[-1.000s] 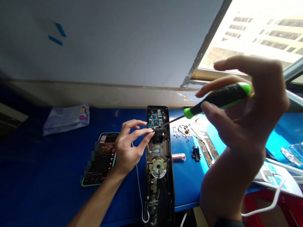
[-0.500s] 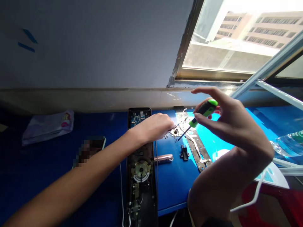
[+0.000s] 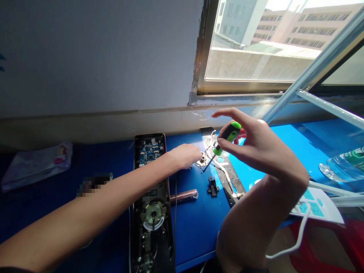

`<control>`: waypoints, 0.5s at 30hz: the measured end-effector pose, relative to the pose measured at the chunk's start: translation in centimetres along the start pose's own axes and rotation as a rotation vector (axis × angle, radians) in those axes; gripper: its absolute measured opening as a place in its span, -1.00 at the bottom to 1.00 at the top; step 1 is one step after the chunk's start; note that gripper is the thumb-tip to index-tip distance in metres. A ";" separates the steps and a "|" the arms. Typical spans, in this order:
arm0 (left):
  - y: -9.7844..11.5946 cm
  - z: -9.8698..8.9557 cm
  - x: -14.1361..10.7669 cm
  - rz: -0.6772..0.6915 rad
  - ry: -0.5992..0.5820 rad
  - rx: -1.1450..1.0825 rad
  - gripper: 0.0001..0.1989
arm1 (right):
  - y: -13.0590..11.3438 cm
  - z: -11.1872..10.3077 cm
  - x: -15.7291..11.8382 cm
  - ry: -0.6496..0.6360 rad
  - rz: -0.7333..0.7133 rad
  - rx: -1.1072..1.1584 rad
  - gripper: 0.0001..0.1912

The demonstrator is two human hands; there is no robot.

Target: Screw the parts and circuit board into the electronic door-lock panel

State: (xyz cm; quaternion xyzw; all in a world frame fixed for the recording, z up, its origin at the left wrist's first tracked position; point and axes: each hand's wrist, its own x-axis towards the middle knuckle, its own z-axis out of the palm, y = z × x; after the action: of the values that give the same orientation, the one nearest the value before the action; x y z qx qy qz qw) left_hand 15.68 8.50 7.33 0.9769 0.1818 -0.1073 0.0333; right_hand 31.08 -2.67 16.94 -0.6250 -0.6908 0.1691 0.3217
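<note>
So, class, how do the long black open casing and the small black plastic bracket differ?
The casing is far longer than the bracket. The casing holds a blue circuit board; the bracket shows none. Both are black and rest on the blue tabletop.

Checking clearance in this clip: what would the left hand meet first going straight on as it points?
Likely the small metal part just beyond the left hand, then perhaps the screwdriver; depth is unclear, and hand and part may be touching.
</note>
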 end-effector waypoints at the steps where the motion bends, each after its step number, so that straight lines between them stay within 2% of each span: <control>1: 0.0 0.0 0.0 0.002 0.005 -0.001 -0.76 | 0.0 0.0 0.0 -0.001 -0.001 0.004 -0.45; 5: -0.3 -0.9 -1.2 0.018 0.039 0.001 -0.76 | 0.0 0.1 0.0 -0.012 -0.021 0.017 -0.46; 8: -0.8 -2.0 -4.0 0.016 0.135 -0.021 -0.79 | -0.1 0.3 0.1 0.011 -0.080 0.057 -0.51; 10: -1.3 -2.2 -6.5 0.011 0.372 -0.112 -0.82 | -0.3 0.5 0.3 0.024 -0.130 0.096 -0.51; 12: -1.7 -1.5 -9.0 -0.038 0.678 -0.173 -0.81 | -0.6 0.9 0.6 0.033 -0.183 0.125 -0.50; 13: -1.8 -0.9 -10.1 -0.084 0.823 -0.181 -0.81 | -0.9 1.1 0.8 0.047 -0.215 0.142 -0.51; 15: -2.0 1.0 -11.8 -0.258 1.059 -0.181 -0.81 | -1.7 1.7 1.1 0.096 -0.275 0.193 -0.53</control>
State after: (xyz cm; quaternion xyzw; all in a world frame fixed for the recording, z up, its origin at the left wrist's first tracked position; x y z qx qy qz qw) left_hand 4.06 6.13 8.95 0.8604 0.3005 0.4116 0.0079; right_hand 28.72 -1.54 17.04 -0.4982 -0.7342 0.1592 0.4328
